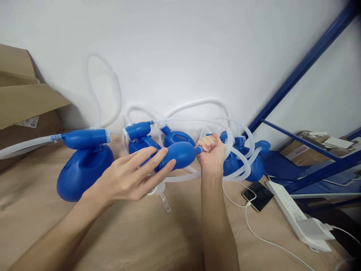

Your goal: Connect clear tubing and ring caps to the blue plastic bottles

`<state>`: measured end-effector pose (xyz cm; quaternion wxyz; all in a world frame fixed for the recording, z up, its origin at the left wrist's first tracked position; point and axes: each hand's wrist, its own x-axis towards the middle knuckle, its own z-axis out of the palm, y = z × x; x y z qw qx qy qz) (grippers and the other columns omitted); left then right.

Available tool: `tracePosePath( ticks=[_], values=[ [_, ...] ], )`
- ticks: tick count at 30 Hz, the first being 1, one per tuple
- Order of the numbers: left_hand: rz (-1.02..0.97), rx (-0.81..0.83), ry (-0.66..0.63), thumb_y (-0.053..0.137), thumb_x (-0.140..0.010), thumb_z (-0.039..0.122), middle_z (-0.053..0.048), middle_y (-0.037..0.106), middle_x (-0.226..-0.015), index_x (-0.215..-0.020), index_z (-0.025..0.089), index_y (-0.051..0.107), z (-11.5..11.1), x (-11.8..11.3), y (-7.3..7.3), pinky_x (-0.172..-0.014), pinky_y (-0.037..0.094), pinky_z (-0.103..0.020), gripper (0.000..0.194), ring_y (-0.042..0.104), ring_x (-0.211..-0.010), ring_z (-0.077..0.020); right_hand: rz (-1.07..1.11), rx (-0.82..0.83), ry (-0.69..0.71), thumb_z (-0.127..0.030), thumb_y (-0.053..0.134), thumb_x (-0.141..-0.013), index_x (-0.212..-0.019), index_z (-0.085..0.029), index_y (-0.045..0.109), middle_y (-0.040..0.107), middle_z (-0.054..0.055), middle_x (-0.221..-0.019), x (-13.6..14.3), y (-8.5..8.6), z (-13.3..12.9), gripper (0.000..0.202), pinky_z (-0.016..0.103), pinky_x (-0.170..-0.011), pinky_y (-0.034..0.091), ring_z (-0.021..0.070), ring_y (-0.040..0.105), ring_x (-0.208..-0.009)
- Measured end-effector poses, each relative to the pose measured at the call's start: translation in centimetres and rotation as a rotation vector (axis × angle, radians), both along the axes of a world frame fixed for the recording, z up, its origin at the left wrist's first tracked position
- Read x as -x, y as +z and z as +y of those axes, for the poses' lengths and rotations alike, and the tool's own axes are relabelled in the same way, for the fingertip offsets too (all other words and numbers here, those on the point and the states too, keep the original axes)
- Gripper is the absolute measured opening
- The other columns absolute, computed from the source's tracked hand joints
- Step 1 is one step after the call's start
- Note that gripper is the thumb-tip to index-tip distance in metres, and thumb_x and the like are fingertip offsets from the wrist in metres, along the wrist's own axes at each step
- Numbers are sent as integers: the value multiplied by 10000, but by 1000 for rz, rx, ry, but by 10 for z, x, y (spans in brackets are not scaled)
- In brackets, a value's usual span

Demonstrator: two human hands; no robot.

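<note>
My left hand (pixel 128 175) holds the wide end of a blue plastic funnel (pixel 183 154), its long fingers laid across the near side and its thumb hidden. On the funnel's narrow neck, my right hand (pixel 211 150) is closed in a fist, where a clear hose meets the neck. Pale hose (pixel 239 160) loops behind and below the right wrist. Beneath the funnel lies a translucent cap with a strap (pixel 166 201). To the left stands a blue jug-like bottle (pixel 75 180) with another blue funnel (pixel 86 138) on top and a hose fitted to it.
More blue bottles (pixel 177 138) with coiled hoses line the white wall. A cardboard box (pixel 25 105) stands at the left. At the right are a phone (pixel 258 196), a white power strip (pixel 296 214) with cables, and a blue metal rack (pixel 304 56).
</note>
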<state>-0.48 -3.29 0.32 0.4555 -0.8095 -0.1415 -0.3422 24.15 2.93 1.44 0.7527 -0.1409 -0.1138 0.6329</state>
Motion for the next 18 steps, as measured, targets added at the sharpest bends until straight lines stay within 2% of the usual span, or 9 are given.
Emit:
tracePosePath(
  ticks=[3, 5, 6, 8, 10, 12, 14, 16, 18],
  values=[
    [-164, 192, -104, 801, -884, 311, -71, 818, -1039, -1231, 176, 725, 12, 0, -13, -678, 651, -316, 380, 772, -863, -235, 69, -29, -22, -199, 264, -1090, -608, -233, 55, 3, -102, -508, 1, 5, -4, 526, 183, -306, 184, 79, 55, -370],
    [-403, 480, -168, 777, -877, 452, -26, 815, -892, -1125, 206, 765, 22, 3, -20, -648, 630, -292, 349, 754, -737, -198, 79, -107, -75, -247, 283, -1096, -603, -235, 73, 4, -102, -501, -5, 7, -6, 536, 188, -298, 170, 80, 55, -363],
    [-544, 656, -154, 730, -890, 500, -10, 801, -814, -1048, 213, 786, 28, 6, -23, -615, 609, -278, 332, 732, -671, -180, 74, -155, -114, -267, 288, -1099, -598, -235, 86, 10, -103, -495, -11, 7, -6, 541, 190, -298, 175, 81, 63, -359],
    [-782, 996, -47, 658, -895, 557, -6, 766, -717, -943, 211, 808, 38, 13, -25, -555, 556, -269, 380, 693, -604, -176, 30, -222, -181, -290, 324, -1098, -588, -233, 117, 34, -105, -480, -26, 3, -3, 553, 186, -308, 207, 80, 97, -352],
    [-879, 1218, 68, 675, -857, 596, -20, 758, -714, -958, 211, 821, 46, 18, -25, -578, 546, -293, 424, 696, -634, -205, -73, -204, -189, -315, 438, -1075, -582, -231, 176, 96, -115, -466, -38, -5, 7, 565, 169, -336, 268, 70, 162, -353],
    [-872, 1281, 164, 736, -803, 625, -30, 776, -774, -1035, 227, 821, 52, 16, -28, -656, 567, -332, 468, 721, -707, -239, -214, -124, -183, -343, 575, -1018, -601, -232, 280, 219, -123, -474, -43, -19, 23, 523, 152, -399, 377, 59, 279, -380],
    [-859, 1240, 242, 771, -786, 629, -44, 802, -881, -1095, 235, 809, 56, 6, -36, -729, 587, -364, 502, 739, -762, -259, -403, -6, -244, -360, 627, -971, -666, -230, 397, 386, -104, -537, -41, -38, 41, 403, 157, -488, 484, 61, 443, -462],
    [-853, 1156, 246, 792, -798, 603, -68, 807, -1043, -1165, 228, 785, 63, -11, -50, -793, 602, -382, 524, 750, -828, -267, -693, 149, -347, -393, 619, -949, -777, -222, 506, 554, -52, -681, -36, -60, 59, 268, 152, -470, 480, 80, 584, -581],
    [-840, 1065, 182, 806, -825, 551, -83, 777, -1189, -1232, 223, 749, 74, -33, -64, -881, 603, -385, 526, 748, -954, -274, -818, 240, -372, -376, 623, -924, -944, -209, 598, 677, 15, -897, -33, -83, 74, 171, 148, -409, 432, 110, 669, -694]
  ],
)
